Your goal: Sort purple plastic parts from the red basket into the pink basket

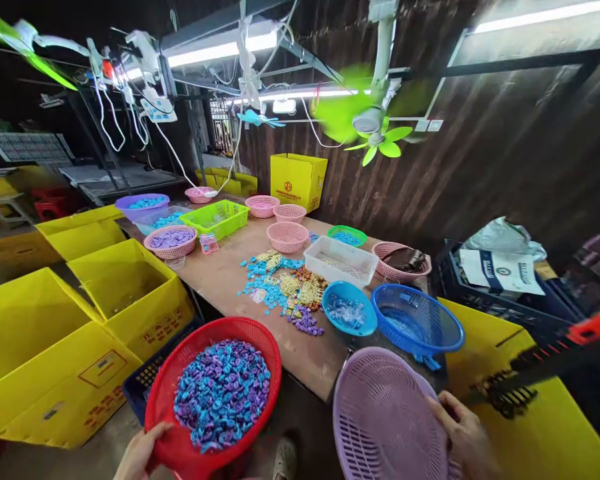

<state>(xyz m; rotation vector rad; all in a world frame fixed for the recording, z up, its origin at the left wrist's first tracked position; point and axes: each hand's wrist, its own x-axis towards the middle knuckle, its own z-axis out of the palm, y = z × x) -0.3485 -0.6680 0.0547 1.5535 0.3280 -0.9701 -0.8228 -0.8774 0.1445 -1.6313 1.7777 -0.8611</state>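
My left hand (139, 455) grips the near rim of a red round basket (166, 390) filled with small blue and purple plastic pieces (223, 392). It is held off the near end of the wooden table (230, 277). My right hand (463, 433) holds the right rim of an empty purple round basket (380, 420), tilted toward me, just in front of the table's end.
The table carries a blue basket (417, 323), a light blue bowl (349, 310), a white tray (341, 260), several pink baskets, a green tray (223, 218) and loose pieces. Yellow cartons (55, 347) stand at left. A green fan (375, 123) spins overhead. A dark crate (500, 300) sits at right.
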